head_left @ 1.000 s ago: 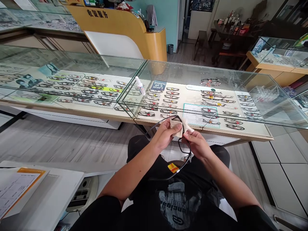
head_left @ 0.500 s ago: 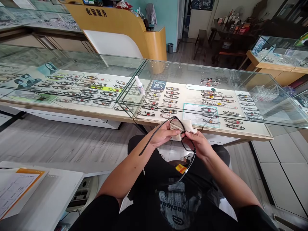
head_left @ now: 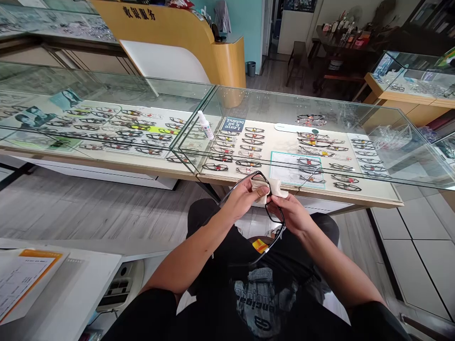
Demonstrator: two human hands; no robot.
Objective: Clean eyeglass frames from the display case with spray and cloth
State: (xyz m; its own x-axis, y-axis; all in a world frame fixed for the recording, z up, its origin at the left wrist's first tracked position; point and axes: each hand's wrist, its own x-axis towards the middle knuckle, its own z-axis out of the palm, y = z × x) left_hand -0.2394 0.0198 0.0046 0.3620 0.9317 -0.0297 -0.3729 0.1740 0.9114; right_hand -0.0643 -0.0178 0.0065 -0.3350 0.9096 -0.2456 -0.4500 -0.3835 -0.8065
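Observation:
A beige cloth [head_left: 278, 187] lies around the left lens of a pair of black-framed glasses [head_left: 275, 221]. My left hand [head_left: 245, 196] pinches that lens through the cloth, its thumb pressed on the cloth. With closed fingers, my right hand [head_left: 290, 210] grips the frame near the nose bridge. The other lens hangs lower, below the right fingers. One temple arm runs along my left wrist; the other curves down over my lap, and a yellow and red tag [head_left: 260, 245] hangs by it.
Right ahead is a glass display case [head_left: 249, 180] with several rows of glasses inside. A white spray bottle [head_left: 205, 125] stands on its glass top. At the lower left, a white desk [head_left: 88, 274] holds a paper with an orange edge [head_left: 26, 279].
My left hand's thumb and wrist have shifted slightly over the cloth. The glasses have tilted a little, and the tag has swung to the left.

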